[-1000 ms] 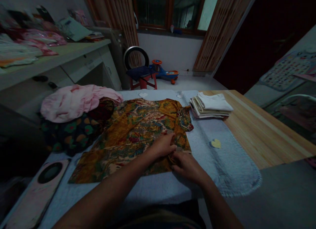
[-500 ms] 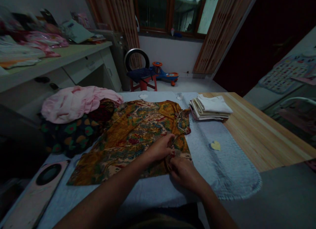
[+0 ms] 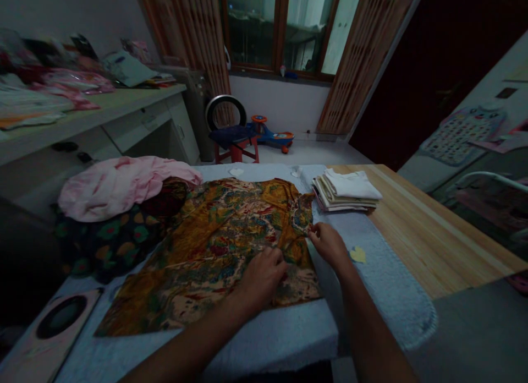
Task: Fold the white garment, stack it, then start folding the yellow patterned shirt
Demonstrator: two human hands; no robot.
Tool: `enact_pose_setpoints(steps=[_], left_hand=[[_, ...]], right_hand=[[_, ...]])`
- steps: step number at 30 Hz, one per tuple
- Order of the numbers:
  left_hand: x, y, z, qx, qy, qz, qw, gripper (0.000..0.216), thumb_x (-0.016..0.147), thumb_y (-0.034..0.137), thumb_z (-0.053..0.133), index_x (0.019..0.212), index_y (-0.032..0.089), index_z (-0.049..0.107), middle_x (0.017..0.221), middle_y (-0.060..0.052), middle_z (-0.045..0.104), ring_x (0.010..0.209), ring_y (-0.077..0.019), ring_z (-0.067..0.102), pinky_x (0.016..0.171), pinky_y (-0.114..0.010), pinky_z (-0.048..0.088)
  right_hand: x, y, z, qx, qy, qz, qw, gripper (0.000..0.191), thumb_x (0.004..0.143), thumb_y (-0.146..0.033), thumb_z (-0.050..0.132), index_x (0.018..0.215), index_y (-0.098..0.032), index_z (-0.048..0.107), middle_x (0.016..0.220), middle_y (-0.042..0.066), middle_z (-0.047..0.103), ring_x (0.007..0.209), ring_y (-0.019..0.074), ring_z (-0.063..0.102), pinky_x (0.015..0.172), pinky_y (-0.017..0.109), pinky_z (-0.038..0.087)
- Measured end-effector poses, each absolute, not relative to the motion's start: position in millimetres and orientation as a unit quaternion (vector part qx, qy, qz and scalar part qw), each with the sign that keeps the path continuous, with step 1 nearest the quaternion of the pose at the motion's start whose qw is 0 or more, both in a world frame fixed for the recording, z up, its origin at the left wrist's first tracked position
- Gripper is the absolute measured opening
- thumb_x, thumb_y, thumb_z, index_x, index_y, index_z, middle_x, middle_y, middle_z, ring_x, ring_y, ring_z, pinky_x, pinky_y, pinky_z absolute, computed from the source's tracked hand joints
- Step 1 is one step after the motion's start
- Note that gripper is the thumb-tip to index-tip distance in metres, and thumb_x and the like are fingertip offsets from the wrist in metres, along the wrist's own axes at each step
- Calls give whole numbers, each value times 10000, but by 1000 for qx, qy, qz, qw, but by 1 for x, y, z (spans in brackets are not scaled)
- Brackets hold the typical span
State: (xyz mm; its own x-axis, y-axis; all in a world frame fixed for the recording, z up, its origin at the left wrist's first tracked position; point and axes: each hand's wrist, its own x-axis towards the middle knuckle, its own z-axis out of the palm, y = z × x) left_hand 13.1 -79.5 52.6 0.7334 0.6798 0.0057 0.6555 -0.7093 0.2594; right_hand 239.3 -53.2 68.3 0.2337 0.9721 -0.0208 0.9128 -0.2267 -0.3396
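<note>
A yellow printed garment (image 3: 214,245) lies spread flat on a pale blue towel (image 3: 383,284) over the table. My left hand (image 3: 262,275) rests knuckles-up on the garment's near right part, fingers curled and pressing the cloth. My right hand (image 3: 328,244) is at the garment's right edge, fingers pinched on the sleeve (image 3: 303,215) there.
A pile of pink and dark floral clothes (image 3: 119,207) lies at the left. A stack of folded white cloths (image 3: 346,190) sits at the back right on the wooden table (image 3: 429,229). A yellow heart patch (image 3: 358,255) marks the towel. A flat board with an oval hole (image 3: 49,330) is near left.
My right hand has moved away from the left hand, up and right to the sleeve. The left hand has shifted slightly nearer on the cloth. The camera has tilted up a little.
</note>
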Motion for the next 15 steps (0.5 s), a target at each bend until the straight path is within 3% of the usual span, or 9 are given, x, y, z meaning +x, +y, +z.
enact_pose_setpoints(steps=[6, 10, 15], left_hand=[[9, -92, 51, 938, 326, 35, 115, 177, 871, 116, 540, 1002, 209, 615, 1036, -66, 609, 996, -237, 535, 833, -358, 460], [4, -95, 51, 938, 317, 48, 130, 189, 882, 134, 523, 1038, 210, 597, 1077, -72, 606, 1049, -244, 529, 912, -384, 444], [0, -90, 56, 926, 325, 41, 189, 186, 842, 117, 523, 982, 219, 592, 1056, -61, 611, 996, -219, 563, 843, -334, 462]], right_hand=[[238, -17, 50, -839, -531, 113, 43, 391, 914, -436, 499, 1091, -125, 655, 1084, 172, 699, 965, 243, 659, 686, 279, 391], [239, -8, 41, -837, -528, 133, 47, 318, 889, -362, 531, 1094, -162, 670, 1079, 140, 711, 964, 227, 664, 687, 263, 396], [240, 3, 37, -821, -550, 127, 84, 250, 845, -271, 536, 1018, -175, 688, 992, 115, 715, 904, 213, 664, 650, 256, 374]])
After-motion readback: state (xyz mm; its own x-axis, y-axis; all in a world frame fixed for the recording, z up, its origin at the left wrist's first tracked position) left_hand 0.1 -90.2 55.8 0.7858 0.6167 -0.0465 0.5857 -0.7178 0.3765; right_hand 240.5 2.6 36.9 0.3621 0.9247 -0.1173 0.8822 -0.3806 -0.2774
